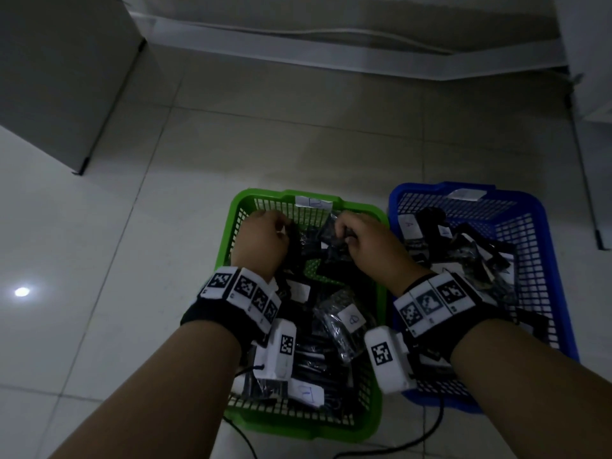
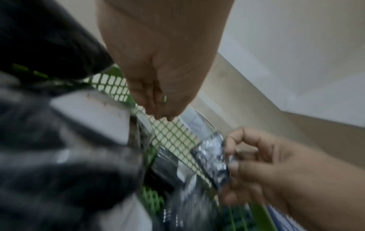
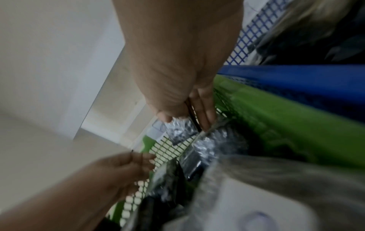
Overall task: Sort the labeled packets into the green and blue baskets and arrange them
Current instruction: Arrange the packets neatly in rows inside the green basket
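The green basket (image 1: 238, 207) sits on the floor with the blue basket (image 1: 546, 226) touching its right side. Both hold several dark packets in clear plastic with white labels (image 1: 352, 319). Both hands reach into the far end of the green basket. My right hand (image 1: 357, 240) pinches a crinkly dark packet (image 2: 213, 157) (image 3: 177, 129) near the back mesh wall. My left hand (image 1: 261, 233) has its fingers curled on the edge of another dark packet (image 1: 293, 235); the wrist views are blurred there.
White labels are stuck on the far rims of the green basket (image 1: 313, 202) and the blue basket (image 1: 467, 194). A grey cabinet (image 1: 66, 77) stands at the left, a thin metal leg (image 1: 586, 180) at the right. Black cables (image 1: 433, 432) trail on the tiled floor.
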Demonstrator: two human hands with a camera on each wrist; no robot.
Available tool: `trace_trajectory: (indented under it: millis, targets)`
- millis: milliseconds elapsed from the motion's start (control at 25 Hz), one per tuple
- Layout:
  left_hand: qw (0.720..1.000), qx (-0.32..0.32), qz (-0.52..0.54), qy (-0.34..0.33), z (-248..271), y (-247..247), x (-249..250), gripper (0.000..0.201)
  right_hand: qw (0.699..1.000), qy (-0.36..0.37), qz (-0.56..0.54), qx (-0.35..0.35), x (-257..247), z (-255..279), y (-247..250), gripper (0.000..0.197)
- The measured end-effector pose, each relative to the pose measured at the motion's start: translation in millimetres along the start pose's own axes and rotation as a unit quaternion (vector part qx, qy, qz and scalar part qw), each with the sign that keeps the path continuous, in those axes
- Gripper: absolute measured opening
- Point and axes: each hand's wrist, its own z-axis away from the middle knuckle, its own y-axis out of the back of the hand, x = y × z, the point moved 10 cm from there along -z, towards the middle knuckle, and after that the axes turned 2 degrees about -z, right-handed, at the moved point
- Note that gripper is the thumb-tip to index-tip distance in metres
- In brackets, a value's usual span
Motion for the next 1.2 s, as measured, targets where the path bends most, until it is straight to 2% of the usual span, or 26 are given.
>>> trace_trajectory:
  millis: [160, 240, 360, 440, 480, 560, 640, 720, 800, 880, 920, 1040, 1120, 1200]
  targets:
    - [0.993, -0.016, -0.116, -0.024, 0, 4, -1, 0.024, 0.997, -0.054, -0.039, 0.042, 7, -3, 10, 0.032]
    - [0.995, -0.052, -0.081, -0.039, 4, -6, 6, 0.028, 0.993, -0.083, -0.07, 0.047, 13, -4, 12, 0.039]
    - [0.994, -0.107, 0.023, -0.022, 13, -22, 13, 0.047, 0.99, -0.088, -0.112, -0.013, 10, -3, 1, 0.031]
    - [0.992, -0.123, 0.032, -0.012, 15, -29, 14, 0.038, 0.986, -0.098, -0.132, -0.037, 12, -2, -8, 0.028]
    - [0.992, -0.121, 0.025, -0.01, 14, -28, 14, 0.031, 0.987, -0.108, -0.114, -0.038, 16, -2, -10, 0.028]
    - [0.995, -0.096, 0.021, 0.0, 12, -21, 7, 0.022, 0.991, -0.122, -0.001, -0.059, 25, -2, -15, 0.03]
    - [0.997, -0.067, 0.036, 0.011, 11, -11, 1, 0.019, 0.979, -0.088, 0.149, -0.111, 25, 0, -27, 0.029]
    - [0.997, -0.054, 0.058, 0.005, 12, -4, 1, 0.017, 0.96, -0.041, 0.238, -0.141, 19, 4, -40, 0.033]
    - [0.995, -0.053, 0.081, -0.005, 14, 0, 2, 0.015, 0.951, -0.021, 0.259, -0.165, 16, 6, -49, 0.031]
    - [0.994, -0.051, 0.101, -0.015, 15, 0, 3, 0.014, 0.962, -0.015, 0.21, -0.174, 13, 6, -48, 0.024]
    - [0.993, -0.044, 0.112, -0.018, 15, 0, 2, 0.015, 0.974, -0.01, 0.165, -0.156, 10, 5, -41, 0.022]
    - [0.99, -0.015, 0.139, -0.008, 14, 3, -5, 0.022, 0.999, 0.032, 0.018, -0.031, -5, 0, -4, 0.033]
    - [0.99, -0.012, 0.143, -0.009, 14, 3, -8, 0.026, 0.994, 0.047, -0.091, 0.036, -13, 0, 15, 0.039]
    - [0.986, -0.028, 0.164, -0.019, 16, 2, -3, 0.031, 0.985, 0.034, -0.152, 0.08, -14, -1, 22, 0.042]
